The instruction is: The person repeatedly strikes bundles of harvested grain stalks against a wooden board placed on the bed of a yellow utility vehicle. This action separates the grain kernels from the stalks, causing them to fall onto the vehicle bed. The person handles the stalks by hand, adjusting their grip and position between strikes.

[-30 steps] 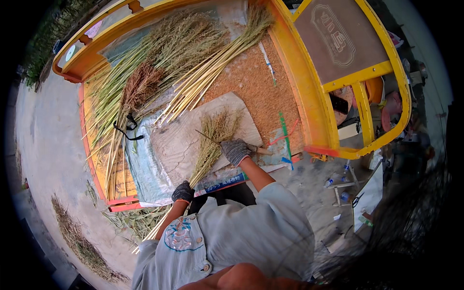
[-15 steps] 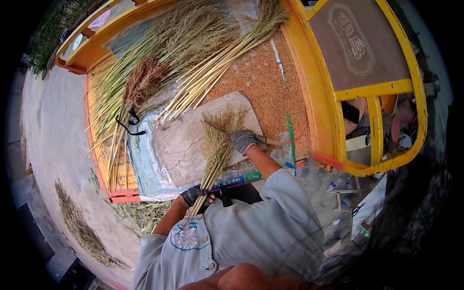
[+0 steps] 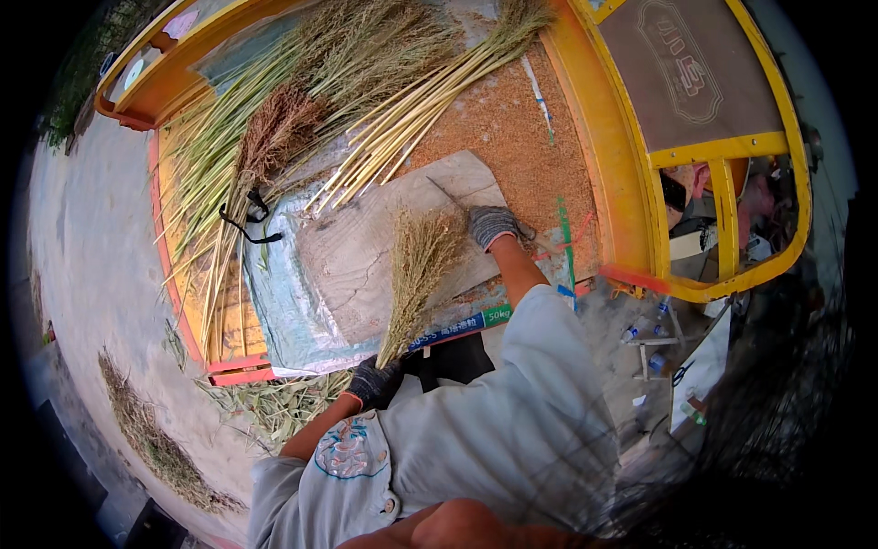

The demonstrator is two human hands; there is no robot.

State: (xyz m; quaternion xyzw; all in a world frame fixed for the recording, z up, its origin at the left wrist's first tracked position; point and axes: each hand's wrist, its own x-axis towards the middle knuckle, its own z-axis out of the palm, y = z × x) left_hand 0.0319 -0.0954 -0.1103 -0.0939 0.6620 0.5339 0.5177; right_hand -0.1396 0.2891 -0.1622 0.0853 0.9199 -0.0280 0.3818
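My left hand (image 3: pixel 373 382), in a dark grey knit glove, is closed around the stalk ends of a bundle of seed-headed stalks (image 3: pixel 421 261) at the near edge of the work surface. The bushy heads point away from me and lie over a worn, pale grey board (image 3: pixel 352 265). To their right my right hand (image 3: pixel 494 226), also gloved, grips a thin-bladed tool (image 3: pixel 447 193). Its narrow dark blade sticks out to the upper left, apart from the bundle, and its handle comes out on the other side. The tool's exact kind is hard to make out.
Long green stalks (image 3: pixel 215 183) with bushy heads, a reddish head (image 3: pixel 279 133) and trimmed pale stalks (image 3: pixel 402 123) lie behind the board. Reddish-brown grain (image 3: pixel 521 151) covers the right side. A yellow metal frame (image 3: pixel 631 174) rises at the right. Leaves (image 3: pixel 283 407) lie on the ground at left.
My right hand has moved right and away from me, taking the blade off the seed heads. The bundle has swung slightly to the right with my left hand still on its stalks.
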